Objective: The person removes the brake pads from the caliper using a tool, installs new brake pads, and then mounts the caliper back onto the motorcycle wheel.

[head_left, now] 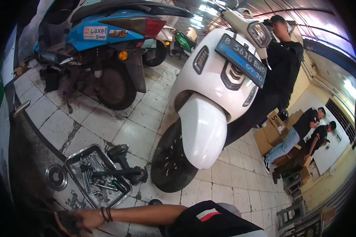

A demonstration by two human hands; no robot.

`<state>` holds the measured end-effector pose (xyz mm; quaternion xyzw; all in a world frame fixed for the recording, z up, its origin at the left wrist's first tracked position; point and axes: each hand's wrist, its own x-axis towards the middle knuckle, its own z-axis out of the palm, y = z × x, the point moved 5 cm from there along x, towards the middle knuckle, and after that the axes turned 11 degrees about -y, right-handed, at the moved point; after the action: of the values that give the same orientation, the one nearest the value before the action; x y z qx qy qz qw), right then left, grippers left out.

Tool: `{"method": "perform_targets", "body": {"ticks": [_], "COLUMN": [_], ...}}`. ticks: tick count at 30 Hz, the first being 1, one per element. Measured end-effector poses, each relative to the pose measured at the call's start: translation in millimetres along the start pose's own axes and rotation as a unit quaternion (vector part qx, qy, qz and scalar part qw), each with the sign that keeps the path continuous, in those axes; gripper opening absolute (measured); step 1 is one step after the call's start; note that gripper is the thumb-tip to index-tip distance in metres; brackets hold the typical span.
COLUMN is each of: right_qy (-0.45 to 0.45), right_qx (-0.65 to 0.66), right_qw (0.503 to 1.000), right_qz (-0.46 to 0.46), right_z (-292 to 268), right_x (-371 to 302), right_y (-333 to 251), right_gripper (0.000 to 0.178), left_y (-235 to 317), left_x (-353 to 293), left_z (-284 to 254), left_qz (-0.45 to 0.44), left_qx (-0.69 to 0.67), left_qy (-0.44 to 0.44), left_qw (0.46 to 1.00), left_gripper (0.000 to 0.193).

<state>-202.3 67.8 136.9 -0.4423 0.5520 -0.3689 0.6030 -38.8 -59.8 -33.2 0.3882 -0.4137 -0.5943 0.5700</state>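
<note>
Over tiled workshop floor (132, 134), near tool tray (114, 198): right hand (84, 219) at dark part (69, 222); can't tell whether grasping or released; steady it well.

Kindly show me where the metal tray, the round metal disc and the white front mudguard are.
Metal tray (81, 152), head view: on its far rim.
Round metal disc (56, 168), head view: on its ring.
White front mudguard (203, 133), head view: on its middle.
</note>
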Motion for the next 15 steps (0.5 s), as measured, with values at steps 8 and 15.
{"method": "perform_targets", "body": {"ticks": [8, 15], "right_qy": [-0.128, -0.329], "right_qx": [-0.499, -0.419], "right_qw": [0.854, 0.841], "right_qz": [0.076, 0.091], "right_z": [-15, 24], "right_x": [39, -18], "right_y": [134, 44], "right_gripper": [0.05, 0.033], "left_y": [-42, 8], "left_x": [26, -4], "left_z": [11, 48], "left_qz": [-0.212, -0.371], "left_qx": [-0.159, -0.408], "left_qy": [-0.255, -0.265], "left_qw": [0.93, 0.791], "left_gripper": [0.036, 0.04]}}
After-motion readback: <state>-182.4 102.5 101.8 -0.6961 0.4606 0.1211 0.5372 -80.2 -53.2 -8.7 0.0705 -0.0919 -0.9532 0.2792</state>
